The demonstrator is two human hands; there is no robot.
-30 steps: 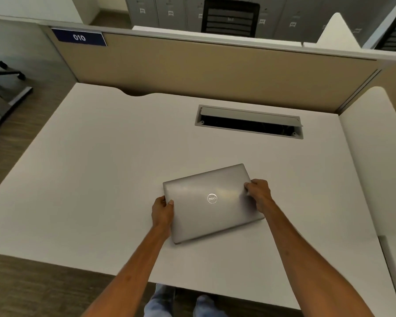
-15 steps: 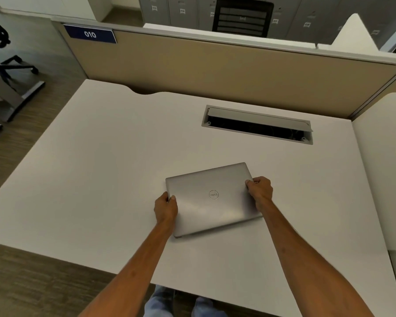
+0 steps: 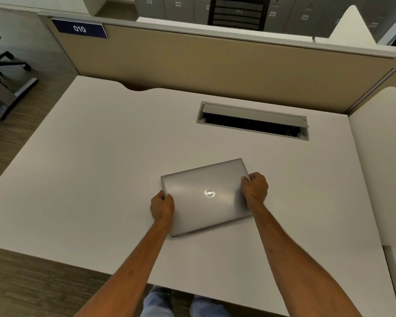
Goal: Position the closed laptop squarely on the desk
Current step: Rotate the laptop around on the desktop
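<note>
A closed silver laptop (image 3: pixel 206 195) with a round logo on its lid lies flat on the white desk (image 3: pixel 89 168), a little right of the middle and near the front edge. It sits slightly skewed, its right side turned away from me. My left hand (image 3: pixel 162 206) grips its left edge, thumb on the lid. My right hand (image 3: pixel 254 187) grips its right edge near the far corner. Both forearms reach in from below.
An open cable hatch (image 3: pixel 253 121) is set into the desk behind the laptop. A tan partition (image 3: pixel 215 72) with a blue "010" sign (image 3: pixel 79 29) closes the far side. An adjoining white desk (image 3: pixel 382 168) lies right. An office chair base (image 3: pixel 5 65) stands left.
The laptop's skew has lessened slightly under both hands, and it has stayed in about the same spot. My view has shifted a little.
</note>
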